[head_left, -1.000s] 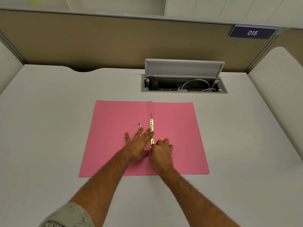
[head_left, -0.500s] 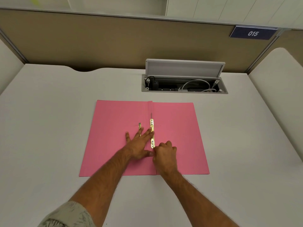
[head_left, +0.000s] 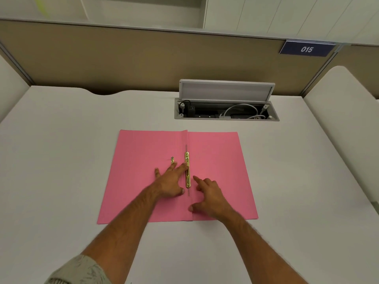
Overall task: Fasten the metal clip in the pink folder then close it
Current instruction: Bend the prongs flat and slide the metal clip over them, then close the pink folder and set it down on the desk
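Note:
The pink folder lies open and flat on the white desk. A gold metal clip bar runs along its spine, with thin prongs poking out at both ends. A small gold clip piece lies loose on the left leaf. My left hand rests flat on the left leaf, its fingertips touching the bar's left side. My right hand sits on the right leaf just right of the bar, fingers spread, index pointing toward the bar, holding nothing.
An open cable box with a raised lid and white cables is set in the desk behind the folder. A tan partition with a blue "015" sign stands at the back. White side panels flank the desk.
My right hand has left the lower end of the clip bar, moved right and toward me, and its fingers have spread. The left hand has stayed put.

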A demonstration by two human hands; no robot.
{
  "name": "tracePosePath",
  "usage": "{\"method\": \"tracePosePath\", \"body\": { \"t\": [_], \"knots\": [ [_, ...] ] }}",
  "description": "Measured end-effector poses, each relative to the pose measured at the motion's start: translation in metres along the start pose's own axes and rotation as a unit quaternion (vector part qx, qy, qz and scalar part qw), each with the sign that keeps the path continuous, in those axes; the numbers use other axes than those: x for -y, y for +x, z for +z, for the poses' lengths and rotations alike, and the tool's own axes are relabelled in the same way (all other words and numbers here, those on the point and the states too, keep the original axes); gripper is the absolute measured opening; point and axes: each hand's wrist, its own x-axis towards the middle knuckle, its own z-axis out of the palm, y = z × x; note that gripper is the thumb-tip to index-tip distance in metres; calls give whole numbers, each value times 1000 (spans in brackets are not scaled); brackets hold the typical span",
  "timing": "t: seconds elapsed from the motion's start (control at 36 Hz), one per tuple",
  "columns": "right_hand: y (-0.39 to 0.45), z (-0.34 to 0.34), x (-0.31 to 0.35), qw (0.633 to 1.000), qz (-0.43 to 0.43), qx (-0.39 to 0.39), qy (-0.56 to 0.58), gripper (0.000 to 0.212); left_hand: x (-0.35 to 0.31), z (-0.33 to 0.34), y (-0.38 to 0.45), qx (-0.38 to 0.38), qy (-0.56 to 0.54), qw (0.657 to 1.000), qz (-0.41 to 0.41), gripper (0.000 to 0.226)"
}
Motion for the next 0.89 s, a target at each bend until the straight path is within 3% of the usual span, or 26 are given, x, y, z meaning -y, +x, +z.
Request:
{"method": "tracePosePath", "body": {
  "t": [0.19,0.44,0.64,0.89],
  "knots": [
    [7,1,5,996,-22,5,-87,103,15,0,-8,-104,-17,994,-16,67],
    [24,-6,18,994,-17,1,-104,105,62,-8,-29,-234,-31,960,-151,70],
    [35,-14,24,992,-26,4,-120,102,84,-17,-41,-231,23,935,-267,79],
    [45,-19,29,990,-15,19,-136,96,91,-21,-45,-212,-3,912,-350,95]
  ]
}}
